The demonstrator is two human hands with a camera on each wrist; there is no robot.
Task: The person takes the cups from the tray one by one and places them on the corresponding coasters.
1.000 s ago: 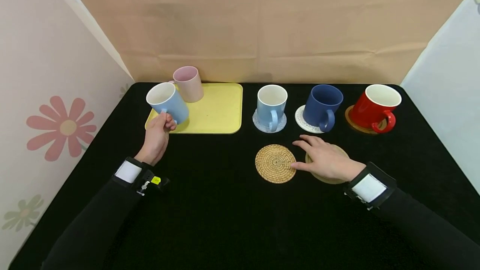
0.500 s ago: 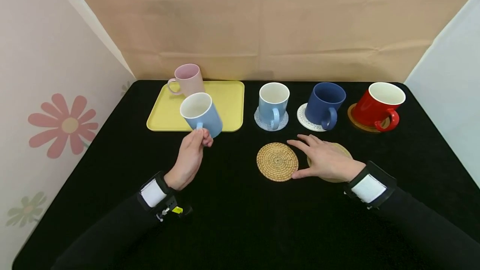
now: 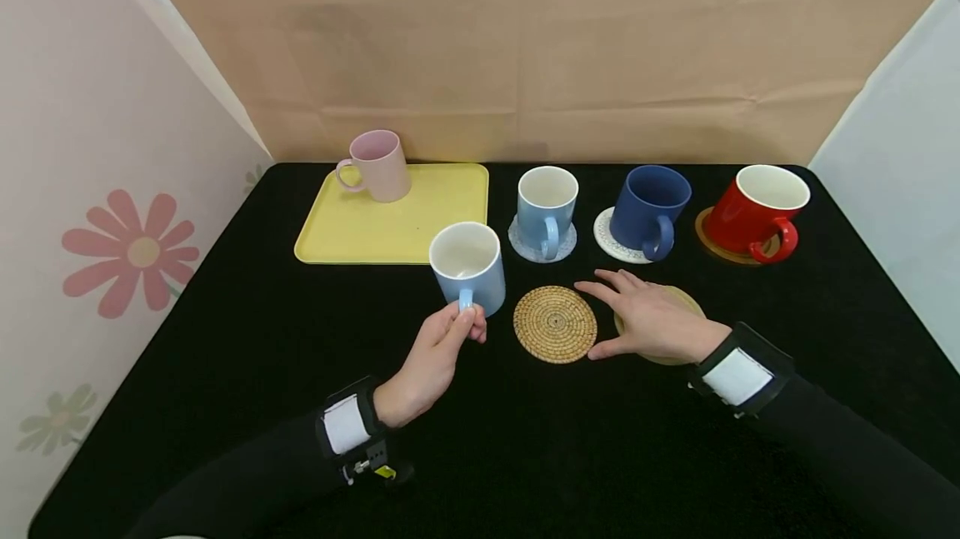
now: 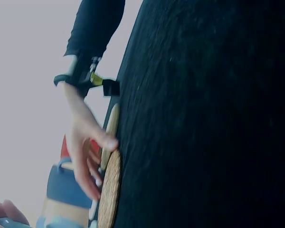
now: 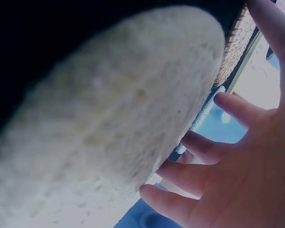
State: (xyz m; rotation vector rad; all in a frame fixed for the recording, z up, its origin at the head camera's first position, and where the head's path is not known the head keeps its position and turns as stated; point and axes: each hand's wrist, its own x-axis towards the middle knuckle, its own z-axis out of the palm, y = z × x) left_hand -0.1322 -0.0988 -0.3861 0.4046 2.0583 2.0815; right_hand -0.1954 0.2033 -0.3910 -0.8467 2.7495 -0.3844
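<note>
My left hand [image 3: 431, 360] pinches the handle of a light blue mug [image 3: 480, 281] with a white inside, held upright left of the woven round coaster [image 3: 555, 325]. In the left wrist view only a bit of that hand and the mug's rim shows at the lower left corner. My right hand [image 3: 647, 318] is spread over a pale round coaster [image 3: 682, 300], covering most of it. Its thumb and index fingertip come right to the woven coaster's right edge. The right wrist view shows the pale coaster [image 5: 133, 104] close up, with the right hand's fingers [image 5: 194, 178] apart and relaxed.
A pink mug [image 3: 386, 172] stands on a yellow tray [image 3: 442, 218] at the back left. Along the back right, another light blue mug [image 3: 542, 218], a dark blue mug [image 3: 637, 222] and a red mug [image 3: 738, 218] sit on coasters. A brown paper wall [image 3: 517, 47] rises behind.
My left hand has carried the light blue mug from over the tray's left end rightward and nearer, to beside the woven coaster. My right hand has stayed almost in place.
</note>
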